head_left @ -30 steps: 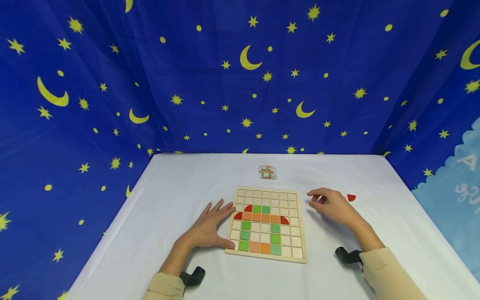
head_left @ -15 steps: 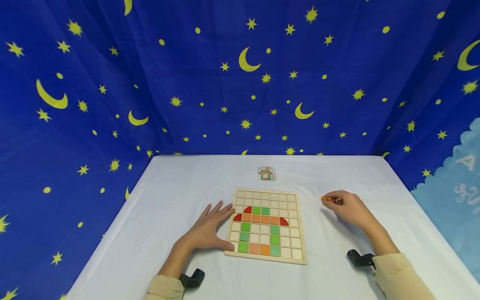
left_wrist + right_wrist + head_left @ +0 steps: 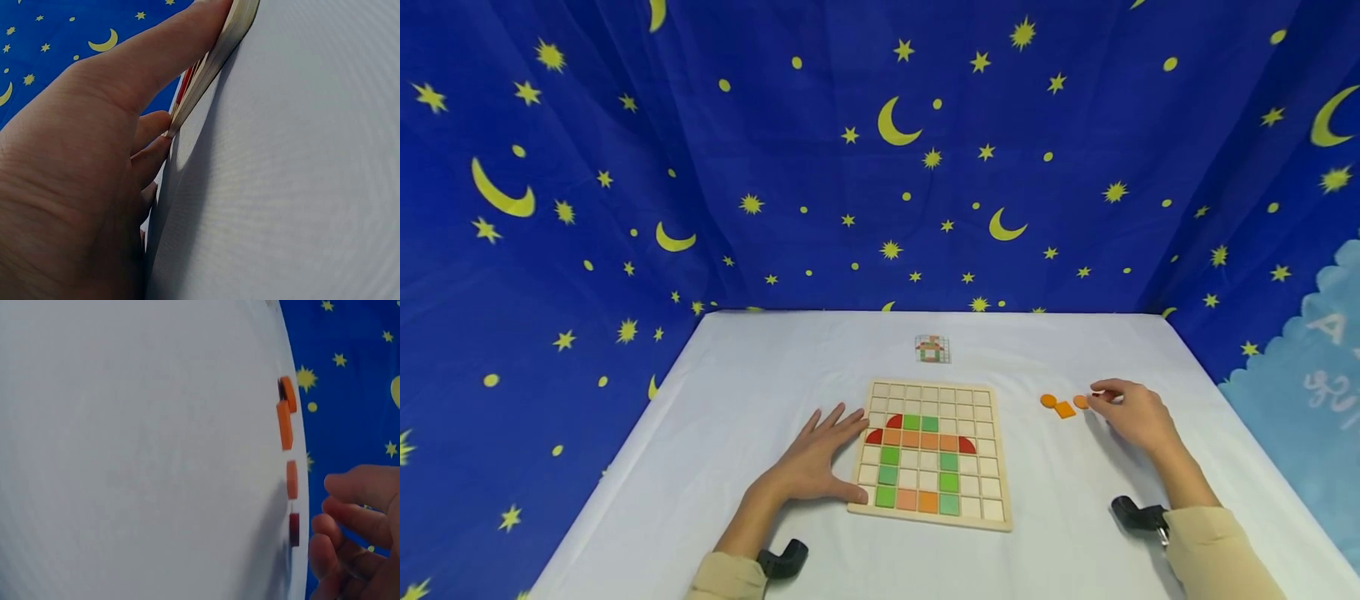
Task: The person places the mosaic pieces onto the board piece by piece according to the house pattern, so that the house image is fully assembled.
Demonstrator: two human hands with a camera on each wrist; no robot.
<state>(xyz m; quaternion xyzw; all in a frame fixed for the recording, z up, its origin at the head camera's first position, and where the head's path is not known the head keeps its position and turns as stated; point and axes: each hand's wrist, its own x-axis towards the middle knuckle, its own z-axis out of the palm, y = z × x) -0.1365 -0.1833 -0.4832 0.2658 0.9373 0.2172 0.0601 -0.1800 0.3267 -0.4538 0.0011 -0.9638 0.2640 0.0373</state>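
My left hand [image 3: 816,458] lies with spread fingers at the left side of a wooden grid board [image 3: 992,508], thumb on its front left corner. In the left wrist view the thumb and fingertips touch the board's edge [image 3: 212,65]. Red, green and orange tiles fill some of the cells in a house-like pattern. Right of the board my right hand [image 3: 1135,412] hovers, fingers loosely bent and holding nothing. Beside its fingertips lie an orange disc [image 3: 1048,401], an orange square tile [image 3: 1064,409], another orange piece [image 3: 1080,402] and a red piece [image 3: 294,529], mostly hidden in the head view.
A small picture card [image 3: 932,349] with a similar coloured pattern lies behind the board. The white cloth-covered table [image 3: 760,375] ends at a blue curtain [image 3: 820,167] with yellow moons and stars. Black wrist mounts [image 3: 784,558] sit at both sleeves.
My right hand has moved right, away from the board. The orange pieces, earlier hidden or at its fingertips, now lie uncovered on the table. My left hand has stayed in place.
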